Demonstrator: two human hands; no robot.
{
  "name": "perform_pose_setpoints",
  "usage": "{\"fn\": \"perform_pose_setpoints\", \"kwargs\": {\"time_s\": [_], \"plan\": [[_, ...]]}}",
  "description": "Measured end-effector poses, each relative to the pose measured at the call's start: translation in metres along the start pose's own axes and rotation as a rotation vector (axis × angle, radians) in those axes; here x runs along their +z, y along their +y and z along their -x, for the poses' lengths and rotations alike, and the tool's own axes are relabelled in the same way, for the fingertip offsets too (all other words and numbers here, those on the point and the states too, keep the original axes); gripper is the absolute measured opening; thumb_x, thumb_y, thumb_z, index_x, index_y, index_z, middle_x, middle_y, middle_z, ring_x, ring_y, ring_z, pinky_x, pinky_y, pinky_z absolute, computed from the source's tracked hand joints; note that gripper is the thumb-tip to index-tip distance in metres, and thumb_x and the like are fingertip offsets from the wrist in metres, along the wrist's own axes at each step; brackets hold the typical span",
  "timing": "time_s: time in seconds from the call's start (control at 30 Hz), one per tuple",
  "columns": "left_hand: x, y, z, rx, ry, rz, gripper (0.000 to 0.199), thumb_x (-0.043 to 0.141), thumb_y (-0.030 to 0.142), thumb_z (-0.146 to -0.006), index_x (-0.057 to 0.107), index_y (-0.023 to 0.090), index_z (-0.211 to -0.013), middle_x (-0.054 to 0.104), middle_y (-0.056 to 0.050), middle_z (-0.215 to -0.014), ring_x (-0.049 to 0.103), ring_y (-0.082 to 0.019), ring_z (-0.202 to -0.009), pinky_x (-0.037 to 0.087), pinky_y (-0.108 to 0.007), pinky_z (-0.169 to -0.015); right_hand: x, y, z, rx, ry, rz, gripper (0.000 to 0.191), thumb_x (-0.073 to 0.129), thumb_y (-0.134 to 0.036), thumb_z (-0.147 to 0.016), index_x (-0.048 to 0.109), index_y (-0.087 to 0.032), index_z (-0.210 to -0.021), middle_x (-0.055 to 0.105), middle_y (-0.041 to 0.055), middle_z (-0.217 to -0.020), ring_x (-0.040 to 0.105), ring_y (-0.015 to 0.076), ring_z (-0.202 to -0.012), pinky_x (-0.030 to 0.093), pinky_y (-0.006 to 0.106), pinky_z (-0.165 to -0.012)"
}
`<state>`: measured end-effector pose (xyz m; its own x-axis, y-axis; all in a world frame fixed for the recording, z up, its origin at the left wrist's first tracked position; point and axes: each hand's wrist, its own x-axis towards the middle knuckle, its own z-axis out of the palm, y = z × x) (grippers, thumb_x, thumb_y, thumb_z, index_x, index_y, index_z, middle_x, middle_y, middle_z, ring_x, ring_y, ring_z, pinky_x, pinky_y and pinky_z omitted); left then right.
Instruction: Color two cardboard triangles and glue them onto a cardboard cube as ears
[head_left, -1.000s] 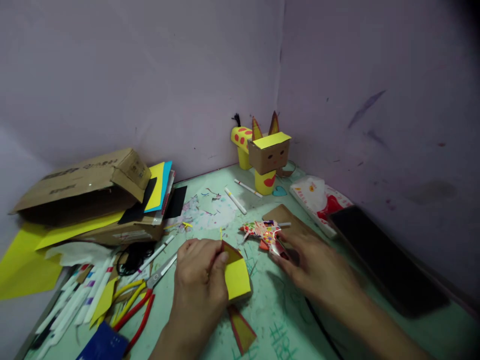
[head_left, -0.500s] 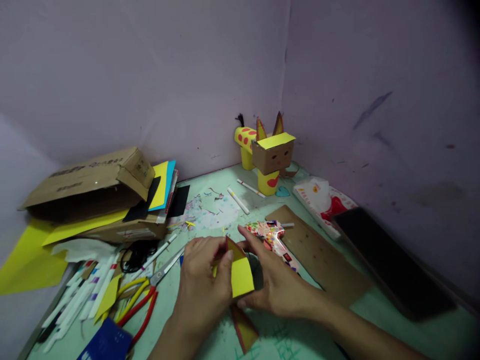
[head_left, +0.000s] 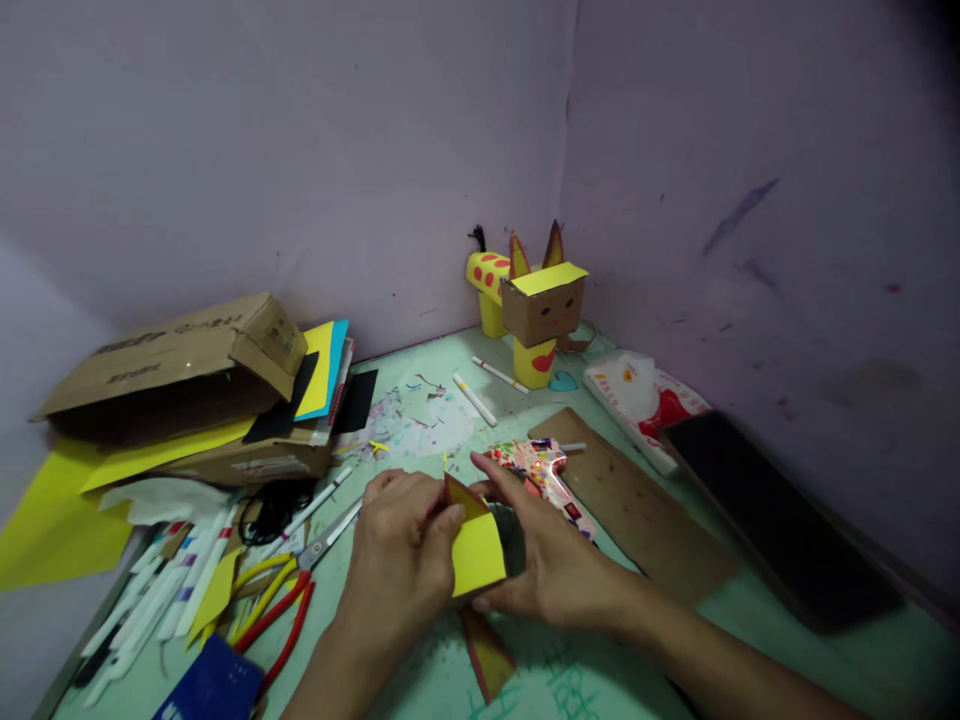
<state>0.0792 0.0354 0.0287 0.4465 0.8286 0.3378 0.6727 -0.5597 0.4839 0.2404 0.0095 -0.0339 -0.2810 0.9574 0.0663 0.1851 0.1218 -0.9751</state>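
Note:
Between my hands is a small cardboard box (head_left: 480, 557) with yellow paper on its top and an opening facing right. A pointed cardboard ear (head_left: 459, 492), yellow with a reddish-brown edge, stands at its far side. My left hand (head_left: 405, 550) pinches the ear and the box's left side with thumb and fingers. Around the right end curves my right hand (head_left: 551, 560), its thumb low and its index finger raised behind. Below the box a second cardboard ear (head_left: 487, 655) lies on the table. A patterned glue gun (head_left: 551, 475) lies just beyond my right hand.
A cardboard animal (head_left: 544, 310) stands in the corner. Left are a big carton (head_left: 172, 350), markers (head_left: 165, 580), scissors (head_left: 300, 580) and yellow-handled pliers (head_left: 262, 590). Right are a cardboard sheet (head_left: 637, 520), a tissue pack (head_left: 637, 400) and a dark flat slab (head_left: 780, 520). Two pens (head_left: 475, 400) lie mid-table.
Both hands and the box have shifted very slightly left, along with a small shift of the whole view. The grip looks the same.

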Motion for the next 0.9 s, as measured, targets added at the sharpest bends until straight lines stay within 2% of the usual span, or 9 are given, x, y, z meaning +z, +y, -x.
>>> {"fn": "perform_pose_setpoints", "kwargs": {"time_s": [0.17,0.3,0.9], "plan": [[0.0029,-0.0004,0.0027,0.052,-0.012,-0.106,0.018,0.043,0.013,-0.083,0.053,0.017,-0.069,0.052,0.000,-0.064,0.048,-0.017,-0.066,0.035,-0.043,-0.080,0.0006,0.0021,0.0003,-0.009,-0.004,-0.041,0.111,0.082,-0.018,-0.054,0.020,-0.023,-0.146,0.050,0.0109,-0.129,0.049,0.0295,-0.116,0.042,0.039,-0.094],[0.0041,0.0004,0.0025,0.056,-0.010,-0.141,0.018,0.042,0.014,-0.084,0.051,0.018,-0.068,0.052,0.000,-0.065,0.048,-0.017,-0.066,0.035,-0.045,-0.081,0.0002,0.0019,0.0009,0.004,-0.017,-0.054,0.111,0.083,-0.020,-0.055,0.020,-0.024,-0.146,0.049,0.0116,-0.131,0.050,0.0309,-0.116,0.042,0.042,-0.094],[0.0042,-0.0005,0.0014,0.082,-0.023,-0.145,0.018,0.042,0.014,-0.083,0.053,0.017,-0.070,0.053,-0.001,-0.065,0.049,-0.018,-0.067,0.036,-0.046,-0.082,-0.0012,0.0008,0.0014,0.007,-0.012,-0.042,0.113,0.083,-0.021,-0.055,0.018,-0.024,-0.147,0.049,0.0123,-0.133,0.054,0.0307,-0.112,0.046,0.040,-0.089]]}}
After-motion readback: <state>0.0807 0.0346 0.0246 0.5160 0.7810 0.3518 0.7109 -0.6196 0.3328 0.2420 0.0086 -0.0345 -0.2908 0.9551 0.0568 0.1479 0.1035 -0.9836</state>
